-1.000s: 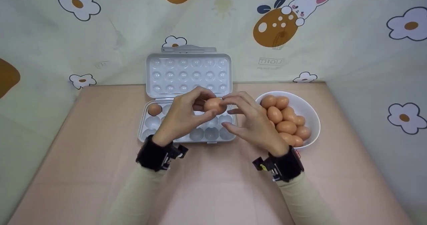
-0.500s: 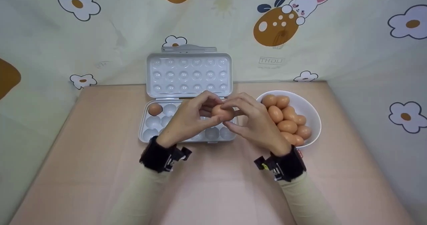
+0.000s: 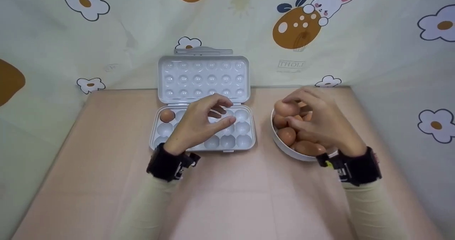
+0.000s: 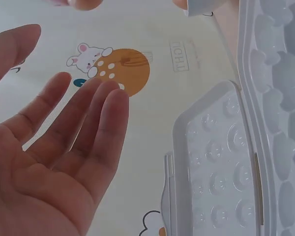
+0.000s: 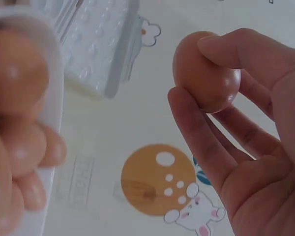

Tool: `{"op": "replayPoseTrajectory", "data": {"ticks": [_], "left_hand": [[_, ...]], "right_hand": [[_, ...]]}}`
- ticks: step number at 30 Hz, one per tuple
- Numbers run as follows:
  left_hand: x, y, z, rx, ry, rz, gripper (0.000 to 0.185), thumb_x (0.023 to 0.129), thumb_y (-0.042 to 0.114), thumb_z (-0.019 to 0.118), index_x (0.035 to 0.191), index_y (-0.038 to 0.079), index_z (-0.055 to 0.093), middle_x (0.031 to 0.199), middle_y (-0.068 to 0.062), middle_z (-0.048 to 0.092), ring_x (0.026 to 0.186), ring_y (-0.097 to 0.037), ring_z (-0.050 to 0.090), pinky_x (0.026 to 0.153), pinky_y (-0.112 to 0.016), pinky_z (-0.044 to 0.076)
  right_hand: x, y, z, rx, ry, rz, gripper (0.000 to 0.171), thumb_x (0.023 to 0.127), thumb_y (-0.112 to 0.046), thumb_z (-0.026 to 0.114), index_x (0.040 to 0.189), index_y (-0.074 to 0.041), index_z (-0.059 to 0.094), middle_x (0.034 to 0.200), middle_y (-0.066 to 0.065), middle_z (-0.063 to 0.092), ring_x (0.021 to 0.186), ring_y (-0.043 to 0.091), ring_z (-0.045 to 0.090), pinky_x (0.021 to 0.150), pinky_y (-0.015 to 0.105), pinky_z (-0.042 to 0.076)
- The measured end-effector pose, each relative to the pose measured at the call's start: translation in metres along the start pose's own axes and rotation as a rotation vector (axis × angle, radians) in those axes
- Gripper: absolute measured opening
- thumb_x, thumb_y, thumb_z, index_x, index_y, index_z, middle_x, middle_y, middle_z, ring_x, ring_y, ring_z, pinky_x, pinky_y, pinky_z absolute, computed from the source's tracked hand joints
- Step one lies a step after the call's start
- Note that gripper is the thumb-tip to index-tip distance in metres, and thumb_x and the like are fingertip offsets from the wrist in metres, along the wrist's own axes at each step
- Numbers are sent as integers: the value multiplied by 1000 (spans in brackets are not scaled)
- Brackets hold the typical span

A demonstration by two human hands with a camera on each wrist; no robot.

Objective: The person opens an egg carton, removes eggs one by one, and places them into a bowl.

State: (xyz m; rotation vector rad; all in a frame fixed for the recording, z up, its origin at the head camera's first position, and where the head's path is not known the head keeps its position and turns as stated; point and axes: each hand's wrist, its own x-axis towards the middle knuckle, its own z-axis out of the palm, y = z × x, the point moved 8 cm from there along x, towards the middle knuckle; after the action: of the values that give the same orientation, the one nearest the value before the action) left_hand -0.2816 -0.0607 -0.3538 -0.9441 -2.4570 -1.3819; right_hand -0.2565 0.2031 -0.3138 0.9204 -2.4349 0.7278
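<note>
Sleeves in pale cream run up from the bottom of my head view to black wrist straps, over the pink worktop (image 3: 227,197). Further up, my left hand (image 3: 199,124) hovers over the open egg tray (image 3: 249,140), fingers loosely spread and holding nothing; the left wrist view confirms a bare, relaxed palm with straight fingers (image 4: 96,132). My right hand (image 3: 320,121) sits well apart from it, above the white bowl (image 3: 284,148), with thumb and fingers pinched round one brown egg (image 3: 286,108) lifted just over the other eggs heaped in the bowl. From the right wrist view that egg (image 5: 204,71) is caught between thumb and fingertips (image 5: 187,113), with the bowl's eggs blurred at the left edge. A single egg (image 3: 166,115) rests in the tray's far-left cup; the cups I can see around it show none, though my left hand hides several. Behind the cups the tray's lid (image 3: 203,77) stands open, leaning against the patterned cloth backdrop (image 3: 373,48) with its flowers and rabbit.
</note>
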Motion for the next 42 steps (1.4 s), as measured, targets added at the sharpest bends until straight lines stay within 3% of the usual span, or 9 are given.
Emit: {"op": "replayPoseTrajectory", "data": {"ticks": [6,11,15,23,32,42], "left_hand": [[0,-1,-2,29,13,11,29,97,22,79,121,9,70,116,-1,73,100,-17,73,90,-28,61],[-1,-2,-4,46,18,6,28,97,22,80,120,10,71,114,-1,73,101,-15,72,90,-28,61],[-1,-4,-5,56,19,-2,28,97,22,80,120,9,71,114,-1,72,101,-16,72,90,-28,61],[-2,-5,-6,56,22,-4,27,97,23,80,118,10,71,113,0,72,101,-16,71,90,-31,62],[-1,-4,-7,57,26,10,22,98,23,79,116,12,72,110,1,71,101,-16,71,90,-31,62],[-3,-6,-10,53,21,-7,25,98,23,79,118,9,72,113,-1,72,102,-17,71,91,-33,62]], "right_hand": [[-9,39,-28,-164,-99,-13,43,73,8,89,110,-10,75,103,1,70,87,13,63,72,22,55],[-15,68,-24,-229,-256,48,44,72,12,89,108,-8,73,101,4,65,87,18,58,69,32,53],[-18,86,-17,-277,-329,94,38,72,10,89,104,-6,74,93,7,62,83,22,55,67,38,49],[-20,102,-4,-356,-281,23,31,67,2,92,91,-6,74,81,9,61,76,26,55,71,42,42],[-32,120,6,-377,-383,196,29,76,-1,87,102,-4,72,88,12,60,80,29,55,69,42,44],[-39,124,6,-365,-371,233,33,74,2,87,101,-3,67,83,10,56,78,29,54,67,40,42]]}}
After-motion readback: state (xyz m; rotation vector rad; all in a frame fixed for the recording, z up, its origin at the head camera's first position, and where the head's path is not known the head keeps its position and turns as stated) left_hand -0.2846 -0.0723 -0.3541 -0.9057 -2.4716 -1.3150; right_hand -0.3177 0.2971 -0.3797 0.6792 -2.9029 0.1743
